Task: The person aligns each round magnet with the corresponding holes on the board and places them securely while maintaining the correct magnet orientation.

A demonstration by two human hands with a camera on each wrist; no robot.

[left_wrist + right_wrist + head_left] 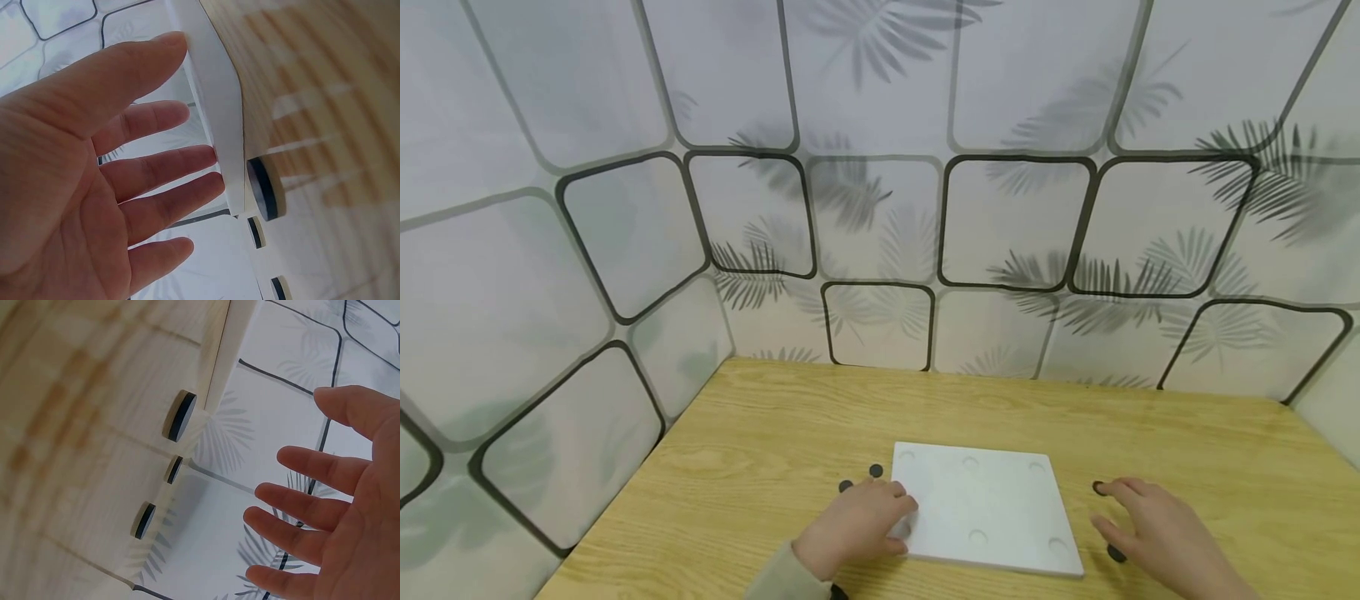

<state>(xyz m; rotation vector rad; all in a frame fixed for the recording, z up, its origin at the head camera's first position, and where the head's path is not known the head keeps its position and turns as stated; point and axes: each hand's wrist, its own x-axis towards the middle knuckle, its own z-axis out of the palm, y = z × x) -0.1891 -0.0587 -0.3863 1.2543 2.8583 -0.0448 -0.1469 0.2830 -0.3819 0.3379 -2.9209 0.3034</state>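
Note:
A white rectangular board [1015, 500] with several shallow round recesses lies flat on the table. My left hand [861, 521] is over the board's left edge, fingers extended and nothing held; whether the fingertips touch it, I cannot tell. Beyond it lie small black discs [876, 471]; three show in the left wrist view, the largest disc [265, 187] close to the board's edge. Right of the board, my right hand [1168, 529] hovers with fingers spread, above more black discs [1117, 552]. Three appear in the right wrist view, including a thick disc [182, 417] apart from the fingers.
The wood-grain table [760, 467] extends around the board. Pale curtains or wall covering [880, 225] with dark rounded squares and leaf prints rise along the table's back and left edges.

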